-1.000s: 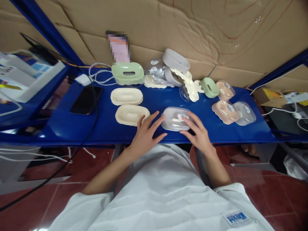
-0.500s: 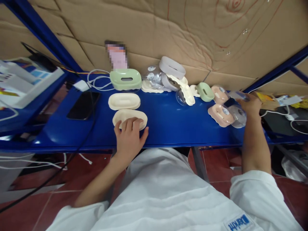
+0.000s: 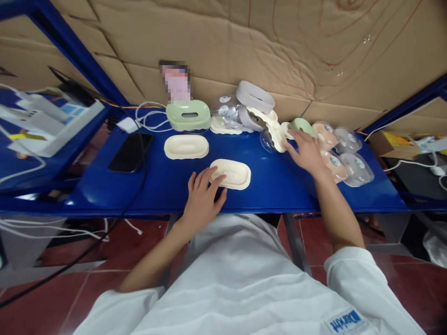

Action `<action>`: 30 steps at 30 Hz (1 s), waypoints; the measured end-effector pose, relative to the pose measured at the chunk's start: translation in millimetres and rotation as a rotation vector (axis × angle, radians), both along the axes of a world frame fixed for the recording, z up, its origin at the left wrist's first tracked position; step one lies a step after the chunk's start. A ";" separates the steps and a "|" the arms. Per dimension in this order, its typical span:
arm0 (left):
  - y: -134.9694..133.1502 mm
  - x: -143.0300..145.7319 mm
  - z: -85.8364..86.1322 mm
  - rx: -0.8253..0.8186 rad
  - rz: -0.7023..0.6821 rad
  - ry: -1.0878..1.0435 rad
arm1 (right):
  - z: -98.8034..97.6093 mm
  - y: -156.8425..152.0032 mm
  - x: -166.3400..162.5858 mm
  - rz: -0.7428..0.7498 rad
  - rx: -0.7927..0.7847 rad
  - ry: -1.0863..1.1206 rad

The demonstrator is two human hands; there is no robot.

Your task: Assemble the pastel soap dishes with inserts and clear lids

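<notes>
Touching a cream tray (image 3: 240, 175), the left hand (image 3: 203, 196) is splayed; the right hand (image 3: 308, 151) spreads by a green dish (image 3: 302, 124).

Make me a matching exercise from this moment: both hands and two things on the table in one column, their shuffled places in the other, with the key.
Things
1. Left hand
2. Right hand
3. Black phone
4. Large green case

Places
A. Lying flat, to the left of both cream trays
B. In front of the small green case, partly covering it in view
C. Between the far cream tray and the cardboard
D. Over the near edge of the near cream tray

Pairs: 1-D, 2-B, 3-A, 4-C
</notes>
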State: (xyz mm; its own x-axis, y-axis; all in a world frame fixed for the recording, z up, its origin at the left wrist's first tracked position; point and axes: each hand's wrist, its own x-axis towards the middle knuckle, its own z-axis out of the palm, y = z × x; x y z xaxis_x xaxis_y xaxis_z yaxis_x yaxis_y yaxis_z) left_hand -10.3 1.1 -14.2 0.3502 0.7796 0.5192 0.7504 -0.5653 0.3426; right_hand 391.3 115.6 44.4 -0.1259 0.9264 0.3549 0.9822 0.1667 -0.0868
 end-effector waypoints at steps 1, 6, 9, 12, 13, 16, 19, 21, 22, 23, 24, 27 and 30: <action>0.9 -0.6 -0.7 -0.019 -0.018 0.002 | -3.3 2.8 -7.7 -0.005 -0.007 -0.024; 1.7 -2.0 1.4 -0.051 -0.209 -0.038 | -6.7 22.4 6.8 -0.364 -0.059 -0.062; 0.7 -2.3 2.1 -0.060 -0.227 -0.023 | 1.0 20.8 16.1 -0.352 -0.017 0.002; -0.1 -2.9 1.3 -0.078 -0.210 -0.008 | 13.1 -6.9 -0.7 -0.246 0.209 0.083; -0.3 -3.1 1.1 -0.082 -0.203 -0.012 | 16.0 -22.5 -12.2 -0.199 0.269 0.106; -0.6 -3.6 0.5 -0.089 -0.173 -0.071 | 14.4 -79.3 -56.3 -0.033 0.282 0.152; -0.2 -3.7 0.3 -0.058 -0.141 -0.137 | -3.5 -125.6 -97.9 0.215 0.108 0.167; 0.5 -3.7 -0.1 -0.024 -0.148 -0.117 | -18.7 -139.5 -116.6 0.401 0.014 0.172; 1.0 -3.7 -0.4 -0.014 -0.159 -0.095 | -25.4 -141.6 -122.9 0.474 -0.012 0.175; 1.5 -3.7 -0.8 -0.010 -0.171 -0.075 | -31.2 -141.7 -127.2 0.526 -0.028 0.181; 2.1 -3.7 -1.2 -0.014 -0.184 -0.060 | -35.6 -140.6 -130.1 0.557 -0.037 0.187; 3.4 -4.0 -2.0 -0.041 -0.205 -0.054 | -40.9 -136.0 -131.2 0.588 -0.049 0.190; 3.4 -4.2 -1.1 -0.056 -0.200 -0.045 | -35.1 -129.1 -122.6 0.620 -0.076 0.153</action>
